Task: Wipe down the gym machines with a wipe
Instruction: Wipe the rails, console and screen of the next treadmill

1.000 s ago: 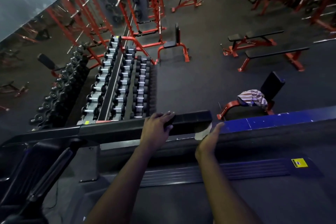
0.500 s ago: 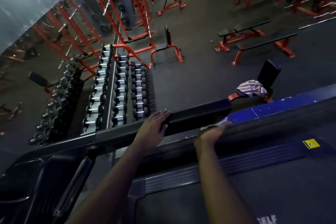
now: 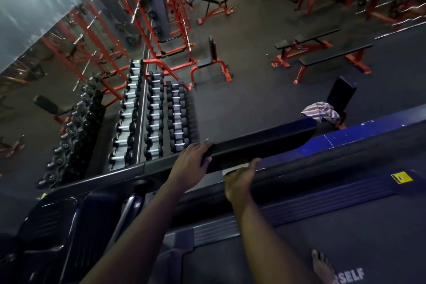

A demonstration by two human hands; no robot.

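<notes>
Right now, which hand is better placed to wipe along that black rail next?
Right. The right hand holds the white wipe against the rail; the left hand only grips it, with no wipe.

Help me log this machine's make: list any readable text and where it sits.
"RSELF": white letters on the deck, start cut off by a foot.
Yellow sticker on the side rail: too small to read.
Dumbbell markings: too blurred to read.
</notes>
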